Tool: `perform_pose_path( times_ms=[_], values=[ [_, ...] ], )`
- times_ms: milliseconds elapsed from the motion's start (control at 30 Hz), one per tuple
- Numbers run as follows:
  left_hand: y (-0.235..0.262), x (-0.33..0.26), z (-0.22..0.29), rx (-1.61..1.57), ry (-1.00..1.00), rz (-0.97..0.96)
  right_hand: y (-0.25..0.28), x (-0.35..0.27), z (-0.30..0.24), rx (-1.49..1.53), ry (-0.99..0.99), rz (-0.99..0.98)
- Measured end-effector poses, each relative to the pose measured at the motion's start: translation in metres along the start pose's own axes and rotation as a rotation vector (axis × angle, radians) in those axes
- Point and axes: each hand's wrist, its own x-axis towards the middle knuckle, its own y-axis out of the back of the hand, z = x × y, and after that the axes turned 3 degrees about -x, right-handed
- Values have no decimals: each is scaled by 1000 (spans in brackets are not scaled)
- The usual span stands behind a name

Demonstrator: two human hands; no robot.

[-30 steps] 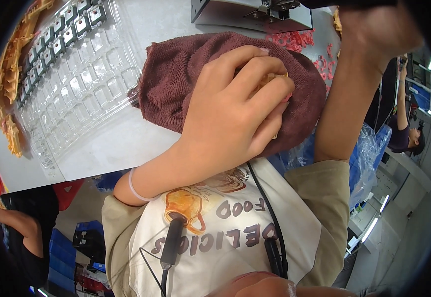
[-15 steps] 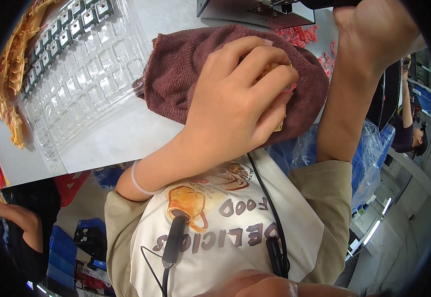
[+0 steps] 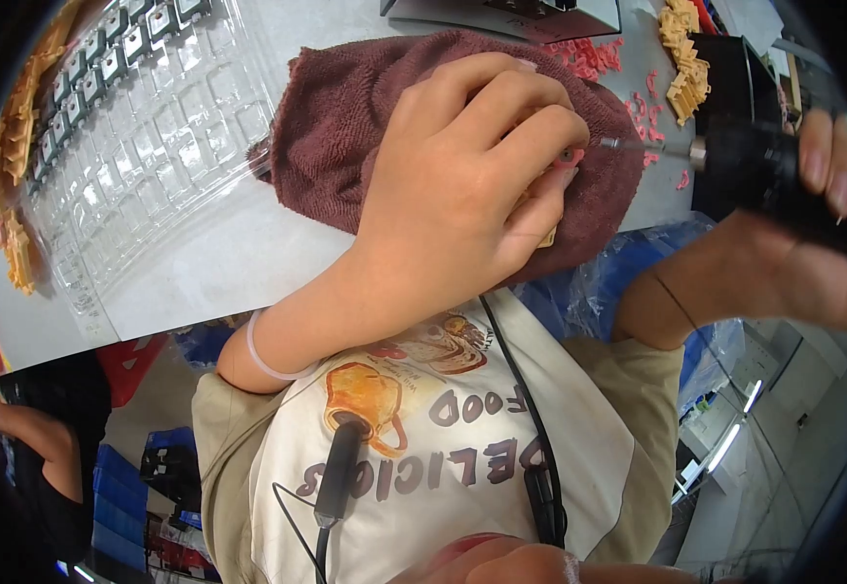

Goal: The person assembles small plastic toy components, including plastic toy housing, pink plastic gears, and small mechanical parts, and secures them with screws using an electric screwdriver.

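Note:
A folded maroon towel (image 3: pixel 321 127) lies on the grey table. On it my left hand (image 3: pixel 482 146) is closed around a small yellow plastic piece (image 3: pixel 546 239), mostly hidden under the fingers. A pink bit with a dark round spot (image 3: pixel 568 156) shows between the fingertips. At the right, my right hand (image 3: pixel 823 175) grips a black electric screwdriver (image 3: pixel 754 167), held about level. Its thin metal bit points left, and the tip is just beside the pink bit; whether they touch I cannot tell.
A clear plastic tray (image 3: pixel 180 146) holds rows of dark square parts (image 3: pixel 112 63). Yellow plastic pieces (image 3: pixel 17 136) line the left edge, more yellow pieces (image 3: pixel 684 68) the right. Pink pieces (image 3: pixel 589 56) lie by a metal box (image 3: pixel 511 18). Someone's arm (image 3: pixel 34 428) shows lower left.
My right hand has come down and right from beside the metal box, bringing the screwdriver across to the held piece. My left hand has stayed nearly still on the towel.

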Motion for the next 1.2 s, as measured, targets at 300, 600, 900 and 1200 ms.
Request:
perform_pose_path(
  times_ms=[300,600,900,1200],
  values=[
    [1,0,0,-14,4,3,8,-14,6,70,23,-26],
    [2,-1,0,-13,-3,8,41,-17,14,160,59,-62],
    [0,0,1,-7,16,3,32,-26,6,127,48,-104],
    [-1,-2,-1,8,31,10,25,-36,3,10,8,-165]
  ],
)
